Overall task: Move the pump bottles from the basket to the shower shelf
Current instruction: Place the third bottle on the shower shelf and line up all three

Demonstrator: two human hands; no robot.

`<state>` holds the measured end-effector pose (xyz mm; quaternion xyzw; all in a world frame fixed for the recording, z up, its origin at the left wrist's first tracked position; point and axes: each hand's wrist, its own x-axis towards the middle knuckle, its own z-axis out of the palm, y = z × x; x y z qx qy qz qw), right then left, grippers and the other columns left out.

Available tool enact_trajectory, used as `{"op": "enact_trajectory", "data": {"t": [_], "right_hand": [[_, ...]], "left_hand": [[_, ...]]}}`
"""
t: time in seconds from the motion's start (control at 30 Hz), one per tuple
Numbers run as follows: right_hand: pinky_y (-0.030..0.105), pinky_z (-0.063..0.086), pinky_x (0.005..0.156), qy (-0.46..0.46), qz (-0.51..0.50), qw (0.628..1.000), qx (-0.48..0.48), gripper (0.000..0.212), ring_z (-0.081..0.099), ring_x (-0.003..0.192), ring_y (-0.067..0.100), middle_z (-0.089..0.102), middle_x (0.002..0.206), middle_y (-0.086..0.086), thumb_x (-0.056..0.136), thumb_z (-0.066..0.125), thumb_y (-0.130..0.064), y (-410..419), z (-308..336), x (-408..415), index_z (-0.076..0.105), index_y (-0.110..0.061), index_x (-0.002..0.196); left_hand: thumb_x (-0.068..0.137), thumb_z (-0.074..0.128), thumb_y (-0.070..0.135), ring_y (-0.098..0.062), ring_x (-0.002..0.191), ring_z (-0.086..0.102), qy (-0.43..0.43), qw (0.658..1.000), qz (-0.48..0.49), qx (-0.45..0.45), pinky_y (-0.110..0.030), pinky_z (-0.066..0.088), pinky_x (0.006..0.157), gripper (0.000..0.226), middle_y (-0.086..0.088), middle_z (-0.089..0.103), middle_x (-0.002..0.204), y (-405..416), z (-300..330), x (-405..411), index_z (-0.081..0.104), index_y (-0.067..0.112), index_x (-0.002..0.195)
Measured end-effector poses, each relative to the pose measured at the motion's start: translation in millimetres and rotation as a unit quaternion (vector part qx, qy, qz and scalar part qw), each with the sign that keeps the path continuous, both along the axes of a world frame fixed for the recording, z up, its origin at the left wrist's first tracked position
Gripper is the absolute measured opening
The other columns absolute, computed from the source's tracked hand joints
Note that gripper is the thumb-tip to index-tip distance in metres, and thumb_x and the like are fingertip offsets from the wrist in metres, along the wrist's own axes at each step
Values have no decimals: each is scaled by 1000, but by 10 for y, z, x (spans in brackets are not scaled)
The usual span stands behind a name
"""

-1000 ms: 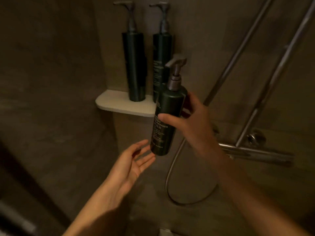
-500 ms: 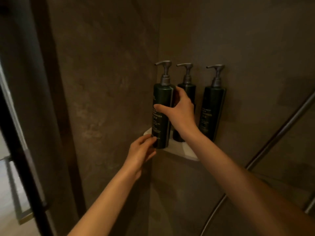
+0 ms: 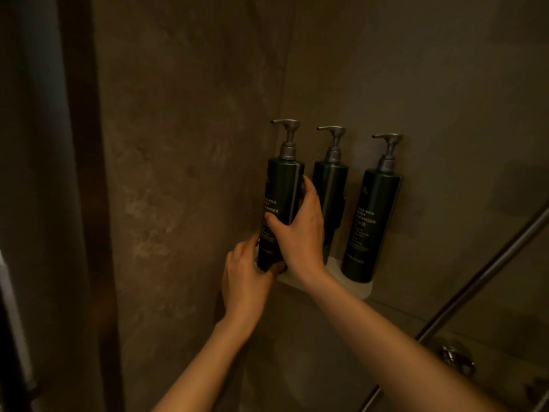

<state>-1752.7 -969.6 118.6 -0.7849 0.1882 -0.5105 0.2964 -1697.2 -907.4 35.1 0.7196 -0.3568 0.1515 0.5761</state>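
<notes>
Three dark green pump bottles stand upright in a row on the pale shower shelf [image 3: 353,285], which is fixed in the corner where two brown stone-look walls meet. The left bottle [image 3: 280,203] sits at the shelf's left end, close to the side wall, its grey pump spout pointing left; pale lettering runs down its front. The right hand [image 3: 300,233] is wrapped around this bottle's middle and lower body, thumb across the front label and the other fingers [image 3: 309,188] curled round its right side, so the grip is closed firmly on it. The left hand [image 3: 245,278] is cupped at the base of the same bottle, fingers bent against its lower left side and bottom edge, with the thumb pressed near the foot; whether the base rests fully on the shelf cannot be told, as the hands cover it. The middle bottle [image 3: 331,188] stands just behind the right hand, partly hidden by it. The right bottle [image 3: 371,221] stands apart from both hands at the shelf's right end, label facing forward. A metal shower rail [image 3: 481,275] slants across the lower right
</notes>
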Motion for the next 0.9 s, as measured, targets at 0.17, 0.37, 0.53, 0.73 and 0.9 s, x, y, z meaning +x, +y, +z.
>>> {"op": "enact_trajectory", "data": {"t": [0.17, 0.37, 0.53, 0.73, 0.9], "right_hand": [[33, 31, 111, 13, -15, 1000, -3, 85, 33, 136, 15, 32, 148, 0, 81, 69, -15, 25, -96, 112, 16, -21, 148], [40, 34, 111, 41, -47, 998, -11, 78, 33, 136, 18, 32, 148, 3, 87, 62, -13, 58, -139, 208, 15, -19, 149], [25, 29, 110, 8, -27, 999, -35, 65, 29, 132, 3, 34, 145, -5, 89, 58, -14, 80, -222, -31, 25, -24, 145], [28, 29, 112, 0, -105, 984, -143, 57, 32, 136, 13, 37, 145, 2, 90, 57, -14, -69, -335, -459, 34, -17, 142], [35, 21, 118, 65, -136, 983, -104, 71, 17, 144, 19, 16, 156, 7, 92, 55, -20, -143, -452, -387, 13, -14, 149]], "left_hand": [[82, 66, 14, -19, 113, 55, 16, 999, -29, -23, -43, 49, 95, 59, -3, 56, 124, -64, 47, 86, 45, 20, 136], [88, 56, 8, -21, 121, 50, -4, 1000, -12, 5, -39, 43, 103, 55, -10, 51, 135, -112, 98, 164, 39, 13, 140], [87, 60, 14, -19, 120, 50, -2, 1000, -23, -14, -35, 43, 102, 56, -6, 50, 134, -69, 101, 112, 40, 16, 140], [87, 63, 17, -5, 123, 35, -67, 997, -15, -24, -24, 29, 104, 67, -4, 38, 144, -2, 154, 37, 29, 16, 145], [88, 61, 17, -18, 136, 34, -45, 998, -41, 17, -37, 29, 114, 75, -8, 32, 151, -118, 225, 90, 17, 16, 149]]}}
